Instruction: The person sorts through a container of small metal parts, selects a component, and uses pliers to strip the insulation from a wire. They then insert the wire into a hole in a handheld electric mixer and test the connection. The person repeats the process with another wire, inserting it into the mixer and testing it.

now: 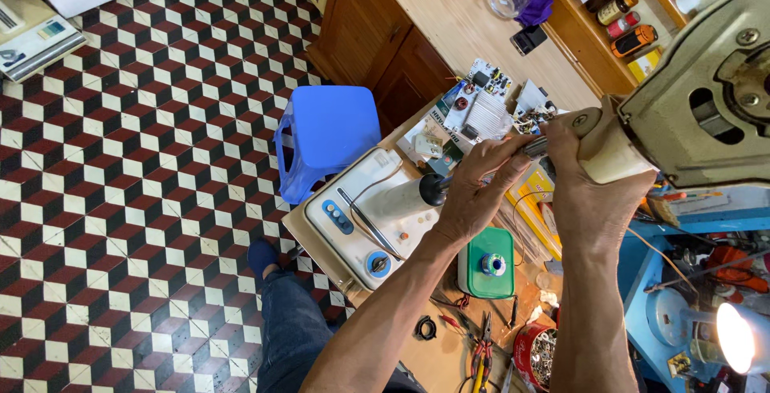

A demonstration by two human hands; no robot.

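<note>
Nearest the lens, a grey metal motor housing [706,96] is raised above the surface [433,353], its cream neck gripped closed in the right hand [589,188] to steady it. The left hand [481,188] wraps a dark-handled screwdriver [449,184] whose tip meets the neck. Below lie a white appliance [361,216], green box [485,261], pliers [481,357] and circuit boards [481,100].

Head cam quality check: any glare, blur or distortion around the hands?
Head view: the lit lamp at lower right blows out to white; wide-angle bending curves the floor tiles and stretches the grey motor housing at the right edge; the left hand and right hand are evenly lit and fairly sharp, with no hard shadows; the screwdriver handle is readable.
</note>
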